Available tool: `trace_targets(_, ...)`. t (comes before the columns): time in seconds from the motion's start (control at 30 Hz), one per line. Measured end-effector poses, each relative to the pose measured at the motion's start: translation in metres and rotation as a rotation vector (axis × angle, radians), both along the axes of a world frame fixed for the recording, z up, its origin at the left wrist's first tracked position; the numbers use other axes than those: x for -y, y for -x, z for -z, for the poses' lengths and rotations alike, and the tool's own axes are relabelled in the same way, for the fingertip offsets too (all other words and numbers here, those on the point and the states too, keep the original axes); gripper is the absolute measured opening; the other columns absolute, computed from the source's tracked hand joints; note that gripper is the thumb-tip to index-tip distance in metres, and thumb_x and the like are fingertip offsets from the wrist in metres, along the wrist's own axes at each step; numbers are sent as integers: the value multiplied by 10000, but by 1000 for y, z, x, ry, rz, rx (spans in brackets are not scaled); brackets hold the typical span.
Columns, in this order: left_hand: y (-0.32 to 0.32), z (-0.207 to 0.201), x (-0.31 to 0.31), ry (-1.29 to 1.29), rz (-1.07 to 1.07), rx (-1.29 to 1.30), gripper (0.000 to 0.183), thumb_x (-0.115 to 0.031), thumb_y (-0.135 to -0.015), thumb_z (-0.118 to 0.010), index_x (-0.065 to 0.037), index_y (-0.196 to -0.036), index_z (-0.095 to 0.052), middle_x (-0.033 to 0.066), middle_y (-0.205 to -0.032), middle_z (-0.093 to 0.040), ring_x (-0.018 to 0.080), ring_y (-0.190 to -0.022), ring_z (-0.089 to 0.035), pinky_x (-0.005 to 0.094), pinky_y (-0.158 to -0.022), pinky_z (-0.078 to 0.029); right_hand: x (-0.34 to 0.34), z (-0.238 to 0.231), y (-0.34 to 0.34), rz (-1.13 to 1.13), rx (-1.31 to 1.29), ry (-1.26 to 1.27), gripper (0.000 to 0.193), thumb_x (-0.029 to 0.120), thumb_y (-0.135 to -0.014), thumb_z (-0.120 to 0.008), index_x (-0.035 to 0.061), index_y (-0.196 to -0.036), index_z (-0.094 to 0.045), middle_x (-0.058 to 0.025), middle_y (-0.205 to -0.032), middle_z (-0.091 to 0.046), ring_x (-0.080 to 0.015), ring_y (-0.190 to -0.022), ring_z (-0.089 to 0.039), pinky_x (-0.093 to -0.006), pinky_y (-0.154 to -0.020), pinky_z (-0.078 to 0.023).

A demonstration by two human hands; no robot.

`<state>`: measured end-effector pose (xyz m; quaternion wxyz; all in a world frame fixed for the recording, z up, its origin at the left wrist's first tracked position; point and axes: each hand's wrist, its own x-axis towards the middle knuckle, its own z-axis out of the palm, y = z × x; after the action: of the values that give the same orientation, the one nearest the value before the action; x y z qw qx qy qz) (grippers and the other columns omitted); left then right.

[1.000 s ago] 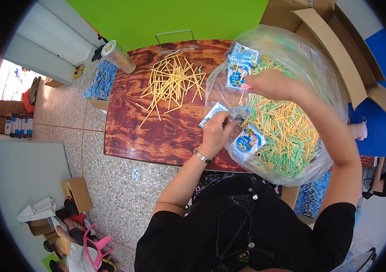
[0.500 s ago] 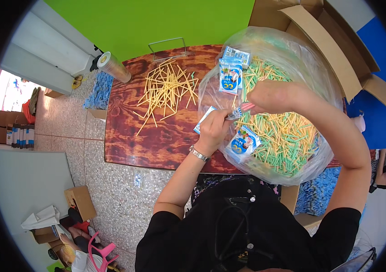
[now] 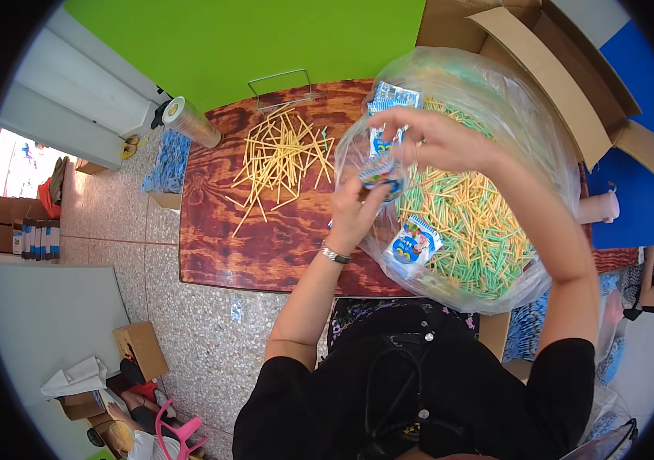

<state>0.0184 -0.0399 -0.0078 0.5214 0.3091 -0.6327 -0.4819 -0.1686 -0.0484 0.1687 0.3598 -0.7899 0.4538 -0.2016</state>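
1. While the left hand (image 3: pixel 351 213) grips a small blue-and-white printed plastic packet (image 3: pixel 380 180) between thumb and fingers, the right hand (image 3: pixel 434 139) hangs just above it, its fingers spread from the thumb; blur hides whether they touch.
2. That gripped packet is over the left edge of a large clear plastic bag (image 3: pixel 561 146), which stands open and holds many thin yellow and green sticks (image 3: pixel 480 238).
3. Below the right hand, two blue-and-white flat packets (image 3: pixel 398 95) overlap at the bag's upper left; another matching packet (image 3: pixel 413 242) lies near its lower left, beside the sticks.
4. On the red-brown wood-grained desk (image 3: pixel 227 245), a loose heap of pale yellow sticks (image 3: pixel 284 153) lies left of the bag.
5. Behind that heap stands a bent metal wire frame (image 3: pixel 281 71); a tall translucent cylindrical tub (image 3: pixel 198 126) stands at the desk's far left corner.
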Motion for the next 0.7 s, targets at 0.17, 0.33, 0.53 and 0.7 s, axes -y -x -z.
trace_targets(0.17, -15, -5, 23, -263, 97, -101, 176, -113, -964, -559, -8, -1097, -605, 17, -981, -652, 42, -842, -574, 213, -730, -465, 33, 146, 35, 151, -540, 185, 211, 165, -860, -606, 58, -1042, -609, -128, -1032, -632, -322, -882, -641, -425, -704, -528)
trace_targets(0.33, -14, 14, 36, -349, 118, -110, 176, -110, -963, -560, -13, -1101, -612, 15, -975, -651, 46, -840, -579, 216, -740, -470, 30, 189, 2, 348, -712, 188, 170, 70, -830, -562, 65, -993, -610, -160, -1101, -603, -333, -945, -641, -439, -746, -548)
trace_targets(0.53, 24, 14, 60, -426, 228, 28, 159, -85, -946, -577, -13, -1077, -629, 2, -926, -655, 35, -795, -578, 213, -697, -474, 15, 184, 31, 200, -833, 423, 149, 151, -822, -571, 90, -936, -646, -105, -982, -598, -283, -915, -626, -425, -718, -541)
trace_targets(0.7, 64, 47, 94, -401, 188, 28, 131, -83, -924, -614, -18, -1035, -639, 4, -858, -670, 37, -721, -584, 205, -644, -474, -19, 151, 63, 222, -940, 458, 144, 148, -800, -570, 103, -913, -646, -85, -915, -584, -252, -898, -615, -395, -688, -529)
